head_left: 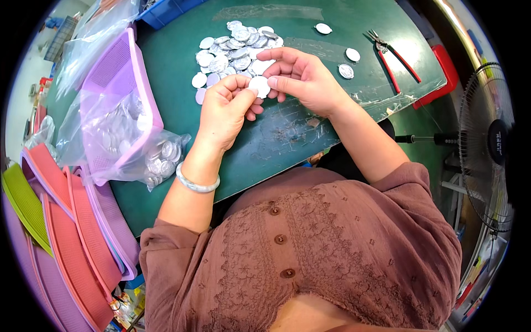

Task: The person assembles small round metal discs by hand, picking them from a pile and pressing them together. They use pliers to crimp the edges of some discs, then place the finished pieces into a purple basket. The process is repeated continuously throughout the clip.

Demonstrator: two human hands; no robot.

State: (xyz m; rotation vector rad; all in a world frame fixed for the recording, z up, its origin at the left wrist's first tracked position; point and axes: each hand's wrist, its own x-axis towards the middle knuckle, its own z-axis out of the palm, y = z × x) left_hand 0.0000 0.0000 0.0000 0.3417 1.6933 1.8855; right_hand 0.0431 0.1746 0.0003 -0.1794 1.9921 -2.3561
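Silver-white, flat, round disc (259,87), metallic in look, is between the two hands, just at the near edge of a heap on the green, scuffed counter (365,22). The left hand (228,108) pinches it between thumb and curled fingers. The right hand (293,80) is partly open, its thumb meeting the disc's right edge and its index finger raised apart from it; whether its other fingers also grip from behind cannot be told.

As for progress, only this one piece is in hand. The large silver heap of similar discs (238,50) lies loose on the counter's far side, pieces overlapping, and many more show through the clear plastic bag (164,157) at the left, partly inside the purple perforated plastic basket (145,91). Three discs lie well apart on the far right: a pale oval-looking one (323,28), a plain white one (352,55) and a patterned one (345,71). They may be set aside as dealt with, but nothing shows that for certain. Near them rest red-handled metal pliers (381,48), held by neither hand. Judging by the heap and bag, far more appears left than done.
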